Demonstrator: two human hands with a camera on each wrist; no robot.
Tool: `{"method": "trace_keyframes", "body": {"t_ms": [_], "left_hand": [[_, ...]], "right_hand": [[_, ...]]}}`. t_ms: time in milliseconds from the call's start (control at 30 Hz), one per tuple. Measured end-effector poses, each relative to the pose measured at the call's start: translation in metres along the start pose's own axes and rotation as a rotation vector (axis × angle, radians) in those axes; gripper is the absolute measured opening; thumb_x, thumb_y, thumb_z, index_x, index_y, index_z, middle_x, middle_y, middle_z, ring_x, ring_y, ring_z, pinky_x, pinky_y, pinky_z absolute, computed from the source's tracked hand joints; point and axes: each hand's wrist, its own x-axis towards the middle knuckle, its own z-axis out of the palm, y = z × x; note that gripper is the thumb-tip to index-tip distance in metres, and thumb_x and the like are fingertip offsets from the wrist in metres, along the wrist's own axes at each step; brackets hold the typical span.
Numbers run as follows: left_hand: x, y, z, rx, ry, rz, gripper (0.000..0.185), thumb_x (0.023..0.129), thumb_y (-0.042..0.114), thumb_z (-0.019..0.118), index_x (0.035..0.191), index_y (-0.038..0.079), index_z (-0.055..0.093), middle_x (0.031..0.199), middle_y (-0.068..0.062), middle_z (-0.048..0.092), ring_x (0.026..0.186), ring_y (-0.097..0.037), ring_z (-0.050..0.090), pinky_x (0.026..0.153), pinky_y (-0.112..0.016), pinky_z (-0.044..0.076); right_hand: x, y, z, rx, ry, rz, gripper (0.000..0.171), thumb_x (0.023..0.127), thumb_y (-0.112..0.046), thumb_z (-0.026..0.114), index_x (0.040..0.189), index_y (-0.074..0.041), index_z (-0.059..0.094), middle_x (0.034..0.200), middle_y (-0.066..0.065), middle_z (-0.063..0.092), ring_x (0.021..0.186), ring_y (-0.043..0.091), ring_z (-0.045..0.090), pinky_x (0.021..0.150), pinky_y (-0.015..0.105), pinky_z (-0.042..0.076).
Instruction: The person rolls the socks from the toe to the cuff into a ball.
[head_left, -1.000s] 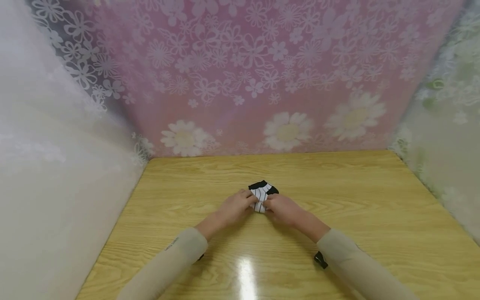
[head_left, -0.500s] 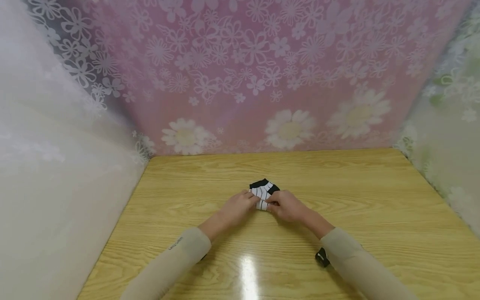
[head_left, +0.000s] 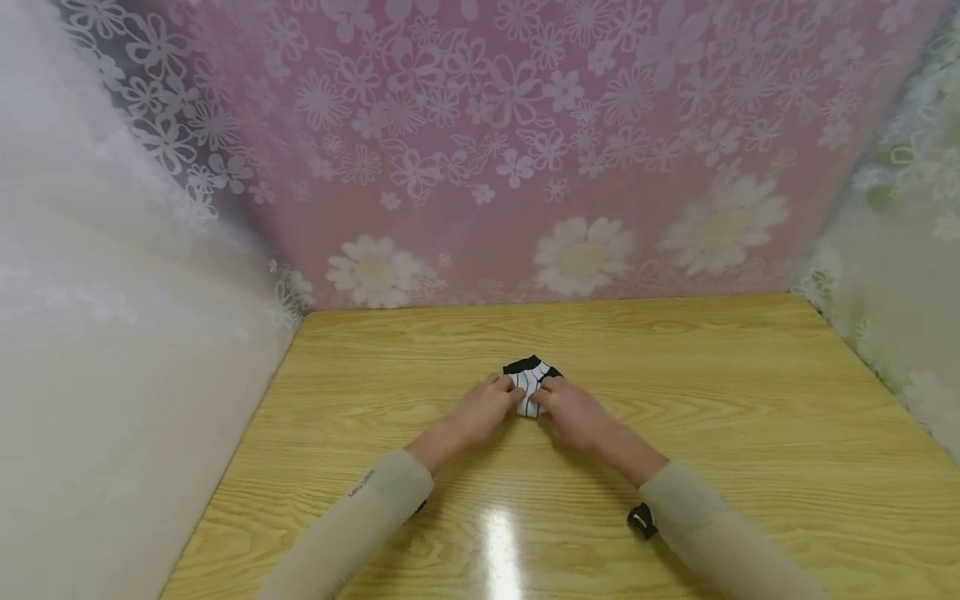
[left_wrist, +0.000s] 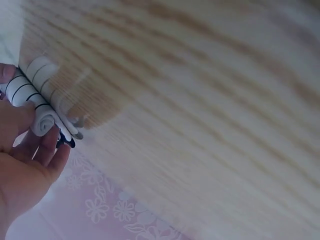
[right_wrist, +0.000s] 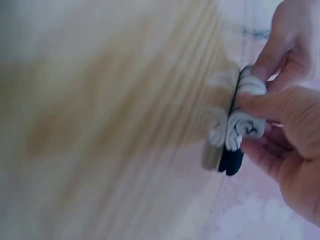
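Observation:
A pair of white socks with thin black stripes (head_left: 529,380) lies on the wooden table, black cuffs toward the back. Its near end is rolled into a tight coil (left_wrist: 44,123), whose spiral also shows in the right wrist view. My left hand (head_left: 482,411) pinches the left end of the roll between thumb and fingers. At the right end my right hand (head_left: 577,415) does the same, thumb (right_wrist: 257,103) over the coil and fingers against its far side. A dark part of the socks (right_wrist: 231,161) sticks out flat beneath the roll. The fingertips hide some of the fabric.
The wood-grain table (head_left: 375,358) runs back to a pink floral panel (head_left: 480,167). Pale panels stand at the left (head_left: 135,333) and right (head_left: 900,275). A small black device (head_left: 642,521) sits at the right wrist, below the sleeve.
Both hands have stayed on the socks, their fingers shifting along the roll. The visible flat striped part is somewhat shorter now. The right-hand fingers have moved slightly over the dark heel.

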Motion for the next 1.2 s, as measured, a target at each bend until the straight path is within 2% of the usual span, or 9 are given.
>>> {"method": "trace_keyframes", "body": {"t_ms": [233, 367, 500, 667, 800, 1033, 1200], "left_hand": [[-0.003, -0.002, 0.002, 0.002, 0.026, -0.02, 0.028, 0.098, 0.007, 0.059, 0.123, 0.018, 0.065, 0.11, -0.004, 0.055, 0.105, -0.021, 0.048, 0.09, -0.038, 0.048], [-0.003, -0.006, 0.001, -0.048, 0.082, -0.024, 0.025, 0.096, 0.009, 0.063, 0.119, 0.016, 0.069, 0.107, -0.003, 0.062, 0.099, -0.02, 0.053, 0.088, -0.033, 0.049], [-0.001, -0.008, -0.002, -0.109, 0.15, -0.005, 0.018, 0.098, 0.014, 0.064, 0.115, 0.013, 0.068, 0.106, -0.002, 0.068, 0.097, -0.02, 0.058, 0.086, -0.032, 0.05], [-0.002, -0.005, -0.002, -0.037, 0.185, 0.034, 0.011, 0.097, 0.014, 0.065, 0.107, 0.014, 0.069, 0.107, -0.004, 0.064, 0.098, -0.02, 0.056, 0.086, -0.031, 0.05], [-0.004, -0.001, -0.002, 0.044, 0.172, 0.04, 0.01, 0.096, 0.013, 0.066, 0.105, 0.015, 0.071, 0.106, -0.004, 0.059, 0.098, -0.019, 0.055, 0.085, -0.028, 0.051], [-0.003, 0.0, -0.002, 0.109, 0.156, 0.041, 0.012, 0.096, 0.015, 0.067, 0.107, 0.016, 0.072, 0.103, -0.002, 0.061, 0.095, -0.017, 0.055, 0.085, -0.026, 0.05], [0.001, -0.001, -0.003, 0.172, 0.139, 0.06, 0.011, 0.095, 0.014, 0.068, 0.104, 0.015, 0.073, 0.104, -0.001, 0.063, 0.097, -0.018, 0.057, 0.088, -0.028, 0.051]], "right_hand": [[0.005, 0.008, -0.003, 0.177, -0.044, 0.029, 0.023, 0.083, 0.003, 0.068, 0.105, 0.001, 0.075, 0.094, 0.01, 0.069, 0.084, 0.019, 0.062, 0.072, 0.033, 0.054], [0.007, 0.011, -0.005, 0.268, -0.065, 0.053, 0.024, 0.086, 0.002, 0.066, 0.109, 0.003, 0.074, 0.097, 0.013, 0.071, 0.086, 0.02, 0.064, 0.071, 0.032, 0.053], [0.007, 0.013, -0.006, 0.297, -0.063, 0.095, 0.024, 0.085, 0.001, 0.068, 0.108, 0.003, 0.075, 0.097, 0.012, 0.071, 0.086, 0.02, 0.063, 0.073, 0.033, 0.053], [0.007, 0.015, -0.005, 0.286, -0.08, 0.108, 0.022, 0.086, -0.002, 0.071, 0.108, 0.002, 0.075, 0.095, 0.011, 0.071, 0.083, 0.018, 0.062, 0.071, 0.032, 0.051], [0.009, 0.015, -0.003, 0.274, -0.1, 0.103, 0.022, 0.087, -0.004, 0.073, 0.107, 0.003, 0.075, 0.093, 0.012, 0.071, 0.082, 0.018, 0.063, 0.069, 0.03, 0.051], [0.008, 0.016, -0.003, 0.337, -0.113, 0.149, 0.022, 0.087, -0.002, 0.072, 0.108, 0.004, 0.074, 0.095, 0.013, 0.071, 0.082, 0.016, 0.062, 0.067, 0.027, 0.049], [0.009, 0.018, -0.005, 0.375, -0.099, 0.163, 0.022, 0.087, -0.001, 0.072, 0.108, 0.005, 0.074, 0.1, 0.016, 0.073, 0.089, 0.023, 0.066, 0.072, 0.032, 0.054]]}}
